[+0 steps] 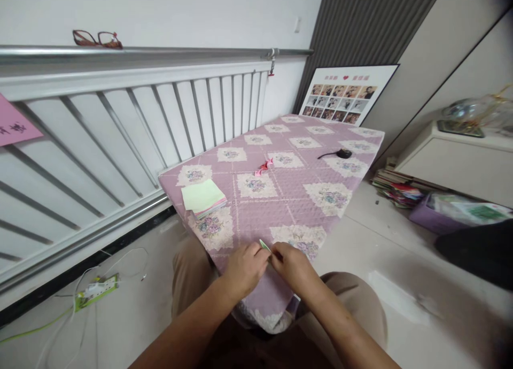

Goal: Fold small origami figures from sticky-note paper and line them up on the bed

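Observation:
A small piece of light green paper (264,245) sticks up between my two hands, over the near end of the table. My left hand (247,267) is closed on it from the left, fingertips together. On the other side, my right hand (292,263) pinches the same piece, thumb and fingers pressed close. Most of the paper is hidden behind the fingers. A stack of coloured paper sheets (203,195), pale green on top, lies to the left of my hands. Farther up the cloth lie small folded pink and red paper pieces (264,167).
The table wears a purple floral tablecloth (260,208). A black ladle-like spoon (342,153) lies toward its right edge. A white radiator (188,112) runs along the left, with glasses (97,39) on the ledge above. A power strip (97,291) with cables sits on the floor.

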A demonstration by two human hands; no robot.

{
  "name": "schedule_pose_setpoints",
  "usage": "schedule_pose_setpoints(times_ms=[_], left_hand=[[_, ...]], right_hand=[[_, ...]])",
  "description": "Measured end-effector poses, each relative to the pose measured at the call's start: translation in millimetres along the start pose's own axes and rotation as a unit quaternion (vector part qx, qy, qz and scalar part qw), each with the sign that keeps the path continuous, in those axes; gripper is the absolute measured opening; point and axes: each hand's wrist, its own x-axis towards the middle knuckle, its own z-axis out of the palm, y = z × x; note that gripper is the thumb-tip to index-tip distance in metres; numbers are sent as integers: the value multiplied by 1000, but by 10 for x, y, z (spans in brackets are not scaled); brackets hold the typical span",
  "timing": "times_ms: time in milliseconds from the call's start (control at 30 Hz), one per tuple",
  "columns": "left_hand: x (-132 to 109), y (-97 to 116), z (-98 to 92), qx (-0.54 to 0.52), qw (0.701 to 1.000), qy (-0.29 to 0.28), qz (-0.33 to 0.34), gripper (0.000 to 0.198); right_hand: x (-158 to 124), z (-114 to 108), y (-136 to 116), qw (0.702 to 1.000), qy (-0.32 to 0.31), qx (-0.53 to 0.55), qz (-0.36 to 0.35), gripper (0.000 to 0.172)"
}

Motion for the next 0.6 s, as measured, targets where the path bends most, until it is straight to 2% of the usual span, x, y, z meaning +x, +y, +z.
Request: schedule_pose_setpoints(times_ms=[233,367,600], left_hand=[[58,-14,-74,26,998,-57,10,11],[75,-7,-122,23,995,-88,34,12],[63,13,-157,61,992,-90,66,21]], right_hand=[[-33,-33,-30,999,-1,32,2,15],[-59,-68,-22,999,23,38,-9,15],[-93,-123,10,998,50,-26,-4,15]])
